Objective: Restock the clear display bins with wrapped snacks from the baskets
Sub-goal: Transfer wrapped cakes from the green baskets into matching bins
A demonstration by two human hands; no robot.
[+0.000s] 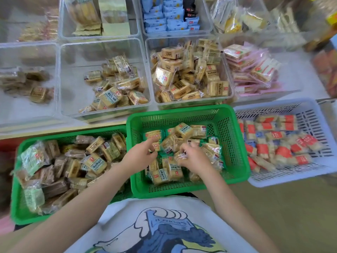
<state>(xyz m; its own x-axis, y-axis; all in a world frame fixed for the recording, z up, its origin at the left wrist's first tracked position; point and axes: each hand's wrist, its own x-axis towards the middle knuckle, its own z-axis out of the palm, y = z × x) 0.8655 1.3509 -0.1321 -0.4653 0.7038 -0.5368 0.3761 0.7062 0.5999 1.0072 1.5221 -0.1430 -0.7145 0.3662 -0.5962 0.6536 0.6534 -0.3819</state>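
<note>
Fingers of both hands dig among wrapped snacks (184, 130) in green basket (235, 143).

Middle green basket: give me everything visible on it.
The middle green basket is perforated green plastic, rectangular, with a solid rolled rim, sitting upright below the clear bins. It is flanked by another green basket and a pale blue basket. It holds a loose pile of wrapped snacks, tan with green or clear wrappers. The left hand and right hand both reach in, fingers on packets.
</note>
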